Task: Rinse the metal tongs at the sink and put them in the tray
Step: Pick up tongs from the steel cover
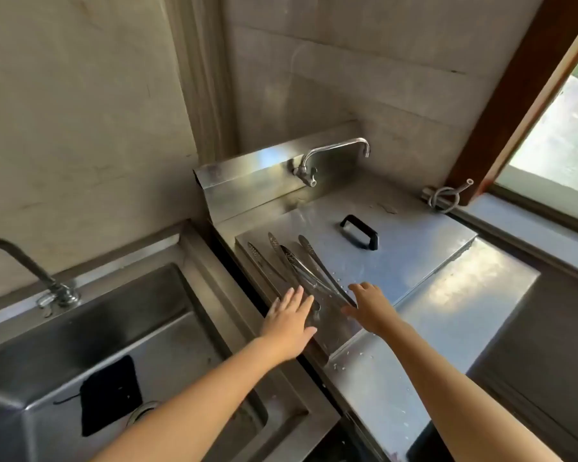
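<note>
Several long metal tongs (294, 261) lie side by side on a flat steel tray (414, 241) that has a black handle (359, 232), right of the sink. Their tips point away from me. My left hand (289, 320) hovers flat with fingers spread over the near ends of the tongs, at the tray's left edge. My right hand (367, 306) reaches in from the right, fingers apart, touching or just above the nearest tong ends. Neither hand grips anything. The steel sink (90, 331) is at the lower left.
A tap (30, 271) stands behind the sink and a second tap (331, 158) sits on the steel backsplash above the tray. A black cloth (109, 398) lies in the sink basin. A coiled hose (446, 196) rests by the window frame. Wet steel counter (447, 315) extends right.
</note>
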`<state>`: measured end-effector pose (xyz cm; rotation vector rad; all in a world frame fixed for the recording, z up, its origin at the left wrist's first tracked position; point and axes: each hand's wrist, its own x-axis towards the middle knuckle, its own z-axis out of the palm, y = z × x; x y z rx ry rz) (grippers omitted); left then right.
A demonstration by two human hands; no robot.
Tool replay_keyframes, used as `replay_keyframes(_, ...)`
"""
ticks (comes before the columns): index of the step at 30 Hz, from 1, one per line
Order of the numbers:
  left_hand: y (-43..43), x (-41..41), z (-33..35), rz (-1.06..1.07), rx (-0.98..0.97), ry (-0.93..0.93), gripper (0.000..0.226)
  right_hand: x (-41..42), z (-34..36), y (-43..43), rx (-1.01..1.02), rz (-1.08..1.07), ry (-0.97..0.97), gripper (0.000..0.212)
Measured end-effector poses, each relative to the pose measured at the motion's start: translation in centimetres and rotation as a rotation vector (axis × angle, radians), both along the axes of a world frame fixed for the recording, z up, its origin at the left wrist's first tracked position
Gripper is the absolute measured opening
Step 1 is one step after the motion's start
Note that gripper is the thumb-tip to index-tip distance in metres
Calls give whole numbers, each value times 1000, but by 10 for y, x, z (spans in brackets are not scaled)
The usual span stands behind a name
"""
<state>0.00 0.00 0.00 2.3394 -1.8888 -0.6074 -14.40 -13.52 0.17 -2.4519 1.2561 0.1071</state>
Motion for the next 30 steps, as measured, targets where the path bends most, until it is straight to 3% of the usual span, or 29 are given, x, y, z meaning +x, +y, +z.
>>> replay_keyframes(12,19,-23,-64,-60,-16,-220,72,24,-28,-8,-77,-68,-145,36)
replay_keyframes(22,18,-7,-56,-139,39,-178,68,26,-27,-7,-113,-215,-329,29)
replay_keyframes(30,11,20,-7,-117,185,31,66,42,19,2,-158,-161,-449,25)
